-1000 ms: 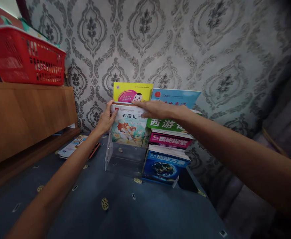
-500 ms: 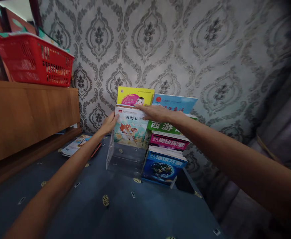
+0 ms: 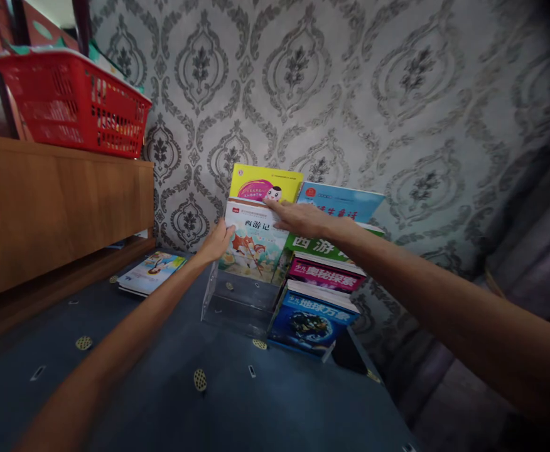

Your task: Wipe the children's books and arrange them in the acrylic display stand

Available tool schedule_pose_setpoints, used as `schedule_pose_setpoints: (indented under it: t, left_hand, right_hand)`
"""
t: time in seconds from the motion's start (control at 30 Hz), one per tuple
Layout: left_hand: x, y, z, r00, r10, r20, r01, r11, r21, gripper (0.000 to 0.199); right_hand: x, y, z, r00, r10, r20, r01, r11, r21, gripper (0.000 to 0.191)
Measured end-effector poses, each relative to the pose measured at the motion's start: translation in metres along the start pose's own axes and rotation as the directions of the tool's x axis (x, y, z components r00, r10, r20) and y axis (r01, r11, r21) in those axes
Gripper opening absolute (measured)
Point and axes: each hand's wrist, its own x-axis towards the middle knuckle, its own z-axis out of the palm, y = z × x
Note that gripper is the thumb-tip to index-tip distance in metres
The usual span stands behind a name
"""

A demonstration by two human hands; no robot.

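Note:
A white picture-covered book (image 3: pixel 251 248) stands in the left column of a clear acrylic rack (image 3: pixel 237 304), in front of a yellow book (image 3: pixel 287 177). My left hand (image 3: pixel 219 240) pinches its left edge, thumb on the cover. Across its upper right corner lies my right hand (image 3: pixel 301 218), gripping there with fingers at the top edge. The right column holds a blue book (image 3: pixel 345 196) at the back, then a green book (image 3: pixel 317 246), a magenta book (image 3: pixel 324 274) and, lowest, a blue book with a globe (image 3: pixel 309 323). My right hand partly covers the upper ones.
More books (image 3: pixel 150 273) lie flat on the dark blue patterned cloth (image 3: pixel 162 389), left of the rack. A red basket (image 3: pixel 58 97) sits on the wooden cabinet (image 3: pixel 63 207) at left. A dark flat object (image 3: pixel 348 353) lies right of the rack, and patterned wallpaper (image 3: pixel 298 75) rises behind.
The view has shifted slightly, so the upper books and basket appear further right. Both hands stay on the white book, which stands in about the same place in the rack.

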Motion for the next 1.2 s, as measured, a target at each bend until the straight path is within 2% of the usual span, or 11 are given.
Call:
schedule_pose_setpoints:
  t: [0.37,0.57,0.73,0.83,1.07,1.2]
  left_hand:
    - [0.009,-0.005,-0.005,0.999,0.031,0.038,-0.030,0.999,-0.038,0.017]
    - [0.009,-0.002,-0.008,0.998,0.027,0.054,-0.025,0.999,-0.034,0.017]
    - [0.010,-0.003,-0.009,1.000,0.023,-0.003,-0.023,0.999,-0.024,0.015]
    - [0.015,-0.006,-0.012,0.999,0.042,0.000,-0.042,0.999,0.028,0.014]
    - [0.020,-0.008,-0.018,0.994,0.101,0.049,-0.108,0.978,0.177,0.031]
    - [0.019,-0.006,-0.019,0.989,0.118,0.089,-0.133,0.974,0.185,0.039]
  right_hand:
    - [-0.007,-0.017,-0.016,0.995,-0.005,0.095,0.007,1.000,-0.022,0.069]
    - [-0.003,-0.005,-0.004,0.998,-0.045,0.046,0.045,0.999,0.009,0.069]
    - [0.000,-0.002,-0.001,1.000,-0.009,-0.001,0.009,0.993,0.117,0.073]
    - [0.001,-0.002,0.000,1.000,-0.007,-0.007,0.008,0.990,0.137,0.073]
    - [0.002,-0.001,0.006,0.996,-0.066,-0.067,0.069,0.997,0.034,0.070]
    - [-0.005,-0.011,-0.004,1.000,-0.025,-0.015,0.025,1.000,-0.007,0.070]
